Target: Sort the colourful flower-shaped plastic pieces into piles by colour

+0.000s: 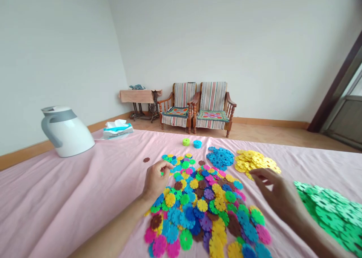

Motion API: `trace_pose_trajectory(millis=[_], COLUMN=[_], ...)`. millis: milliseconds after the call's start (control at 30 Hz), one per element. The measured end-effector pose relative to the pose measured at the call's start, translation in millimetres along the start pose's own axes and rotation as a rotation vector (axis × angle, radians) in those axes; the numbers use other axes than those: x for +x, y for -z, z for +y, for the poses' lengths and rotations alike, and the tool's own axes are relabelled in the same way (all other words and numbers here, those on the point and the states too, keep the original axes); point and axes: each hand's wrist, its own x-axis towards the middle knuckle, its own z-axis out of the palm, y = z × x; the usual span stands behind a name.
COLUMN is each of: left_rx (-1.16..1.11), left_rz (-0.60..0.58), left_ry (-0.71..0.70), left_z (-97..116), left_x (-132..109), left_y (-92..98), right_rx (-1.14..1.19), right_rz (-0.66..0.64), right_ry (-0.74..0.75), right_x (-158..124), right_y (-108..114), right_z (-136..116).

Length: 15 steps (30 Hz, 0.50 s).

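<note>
A large heap of mixed-colour plastic snowflake discs lies in front of me on the pink cloth. My left hand is at the heap's far left edge, thumb and fingers pinched together. A green disc shows just by its fingertips; whether they grip it is unclear. My right hand reaches to the near edge of a pile of yellow snowflake discs. Its fingertips are bent together there, and what they hold, if anything, is hidden. A pile of blue discs sits left of the yellow one.
Large green discs are piled at the right. Two small stacks, lime green and blue, stand farther back. One brown disc lies apart. At left are a white jug and a tissue pack. Two wooden chairs stand beyond.
</note>
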Motion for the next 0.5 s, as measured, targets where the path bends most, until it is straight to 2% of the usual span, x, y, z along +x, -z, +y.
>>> trace_pose_trajectory(millis=[100,133,233,367,500], left_rx=[0.006,0.008,0.014,0.010,0.016], left_rz=[0.023,0.024,0.020,0.028,0.023], left_ry=[0.009,0.011,0.021,0.026,0.027], left_z=[-3.6,-4.3,-4.2,-2.1,-2.7], left_x=[1.6,2.0,2.9,3.3,3.6], left_y=[1.0,1.3,2.4,3.6,3.7], right_rx=[0.085,0.101,0.095,0.047,-0.046], right_rz=[-0.188,-0.286,-0.433,-0.514,-0.536], right_ry=[0.181,0.248,0.363,0.476,0.529], right_x=[-6.9,-9.2,-13.1,-10.4,-3.9], right_y=[-35.0,-44.0,-66.0,-90.0,-103.9], right_z=[-67.4,-86.4,-128.9,-155.5,-162.6])
